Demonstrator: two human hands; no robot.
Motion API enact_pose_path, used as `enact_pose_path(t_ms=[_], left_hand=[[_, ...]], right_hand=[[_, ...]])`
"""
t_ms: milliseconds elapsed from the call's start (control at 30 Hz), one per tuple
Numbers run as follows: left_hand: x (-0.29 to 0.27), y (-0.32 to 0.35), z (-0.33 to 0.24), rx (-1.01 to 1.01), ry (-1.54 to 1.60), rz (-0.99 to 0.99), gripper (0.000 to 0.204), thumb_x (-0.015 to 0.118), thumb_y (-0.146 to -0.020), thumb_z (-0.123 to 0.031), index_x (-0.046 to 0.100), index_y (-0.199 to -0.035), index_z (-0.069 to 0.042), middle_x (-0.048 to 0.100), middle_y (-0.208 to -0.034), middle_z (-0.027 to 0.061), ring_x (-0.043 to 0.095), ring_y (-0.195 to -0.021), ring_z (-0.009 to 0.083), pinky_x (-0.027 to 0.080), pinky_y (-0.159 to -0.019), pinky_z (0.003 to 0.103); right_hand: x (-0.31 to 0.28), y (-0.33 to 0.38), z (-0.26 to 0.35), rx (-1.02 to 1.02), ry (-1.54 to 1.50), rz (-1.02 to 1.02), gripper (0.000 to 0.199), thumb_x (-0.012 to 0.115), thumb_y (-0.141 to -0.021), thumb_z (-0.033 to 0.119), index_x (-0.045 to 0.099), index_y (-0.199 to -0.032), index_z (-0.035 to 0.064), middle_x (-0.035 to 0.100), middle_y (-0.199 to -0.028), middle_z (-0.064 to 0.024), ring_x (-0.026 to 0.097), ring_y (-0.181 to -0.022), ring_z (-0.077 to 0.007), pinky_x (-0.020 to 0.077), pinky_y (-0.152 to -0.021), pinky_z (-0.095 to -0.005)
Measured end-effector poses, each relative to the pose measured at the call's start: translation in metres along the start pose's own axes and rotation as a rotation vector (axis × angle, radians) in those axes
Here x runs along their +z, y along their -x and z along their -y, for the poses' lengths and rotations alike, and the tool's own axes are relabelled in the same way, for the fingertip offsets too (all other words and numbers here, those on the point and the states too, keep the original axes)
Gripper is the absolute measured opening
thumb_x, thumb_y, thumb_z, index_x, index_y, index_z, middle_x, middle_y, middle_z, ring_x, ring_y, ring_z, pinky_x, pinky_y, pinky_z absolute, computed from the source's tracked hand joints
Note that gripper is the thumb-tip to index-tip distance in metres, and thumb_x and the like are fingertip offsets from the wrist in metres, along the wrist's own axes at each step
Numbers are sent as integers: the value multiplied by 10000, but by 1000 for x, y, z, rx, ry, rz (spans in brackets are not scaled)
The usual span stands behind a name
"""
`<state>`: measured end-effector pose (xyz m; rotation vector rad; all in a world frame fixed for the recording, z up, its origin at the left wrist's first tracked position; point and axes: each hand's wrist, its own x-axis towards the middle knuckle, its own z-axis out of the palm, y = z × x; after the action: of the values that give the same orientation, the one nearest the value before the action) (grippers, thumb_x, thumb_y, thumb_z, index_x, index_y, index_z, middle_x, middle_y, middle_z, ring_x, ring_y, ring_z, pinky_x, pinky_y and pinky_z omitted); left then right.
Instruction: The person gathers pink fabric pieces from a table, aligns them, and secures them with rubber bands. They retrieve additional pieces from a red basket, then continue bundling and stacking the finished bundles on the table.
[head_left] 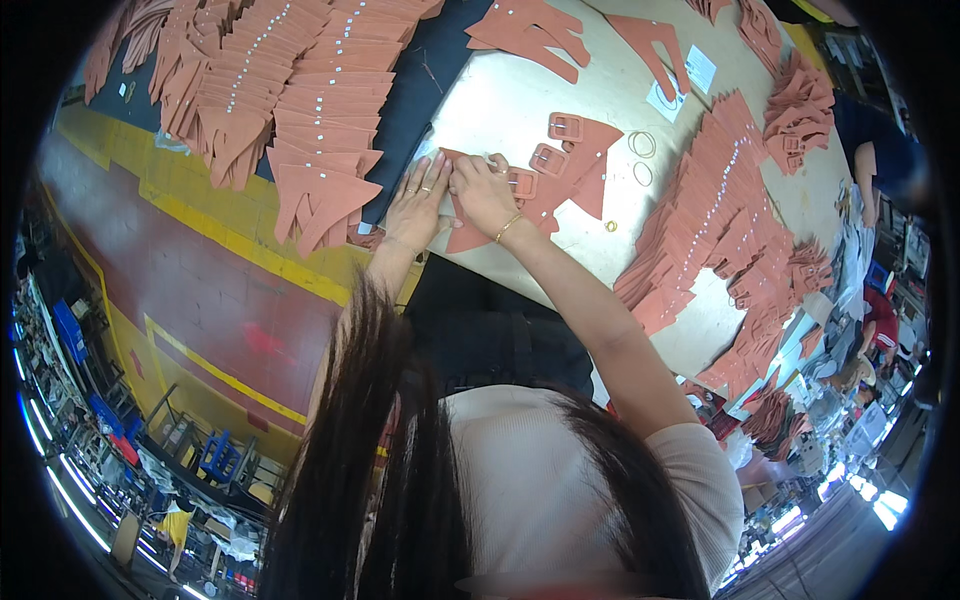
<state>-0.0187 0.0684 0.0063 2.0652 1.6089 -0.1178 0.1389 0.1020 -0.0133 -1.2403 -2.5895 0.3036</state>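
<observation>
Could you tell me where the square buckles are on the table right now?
In the head view, the three square buckles lie on the terracotta cut pieces at table centre, just right of the right hand.

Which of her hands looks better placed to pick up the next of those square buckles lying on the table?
Probably the right hand: it lies beside the nearest buckle, with two more just beyond. The left hand rests flat on the terracotta piece, on the far side from them.

A pale table (520,100) carries terracotta cut pieces: a long fanned row (700,220) along its right edge, a heap (800,105) at the far right corner, buckled pieces (570,165) at the near edge, rings (642,145) beside them.
</observation>
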Motion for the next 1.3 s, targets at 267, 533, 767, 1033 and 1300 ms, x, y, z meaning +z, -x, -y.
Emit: enact_pose_path(t_ms=[267,533,767,1033,1300], left_hand=[[-2,0,0,9,-6,-1,1043,744,-689,-459,175,-1498,-132,156,-1565,41,143,-1438,222,166,-1170,394],[-3,-1,-1,-23,9,30,1047,754,-697,-430,158,-1499,-119,117,-1569,79,125,-1443,225,166,-1171,399],[-2,-2,-1,-33,39,26,1072,761,-685,-435,154,-1493,-77,115,-1568,90,119,-1444,240,166,-1170,422],[-3,-3,-2,-26,8,31,1112,775,-658,-448,144,-1494,-76,123,-1565,104,122,-1444,245,167,-1169,424],[-6,-3,-3,-19,9,35,1092,765,-678,-439,142,-1493,-67,122,-1565,110,121,-1445,245,157,-1170,424]], right_hand=[[-28,18,-6,195,-265,-16,116,594,-832,191,622,-901,103,530,-1021,-45,477,-1098,-210,286,-953,-504],[-2,3,2,94,-133,-21,149,620,-782,184,632,-912,112,525,-970,-44,499,-1023,-211,302,-937,-479],[2,7,-2,64,-151,-63,139,587,-784,176,640,-908,141,528,-956,-23,510,-993,-187,317,-926,-458],[-2,3,-1,10,-29,-28,210,604,-749,210,623,-939,123,513,-958,-16,508,-980,-184,329,-899,-454],[-26,13,1,56,-118,6,189,640,-737,217,593,-897,128,485,-911,-41,487,-961,-241,328,-872,-454]])
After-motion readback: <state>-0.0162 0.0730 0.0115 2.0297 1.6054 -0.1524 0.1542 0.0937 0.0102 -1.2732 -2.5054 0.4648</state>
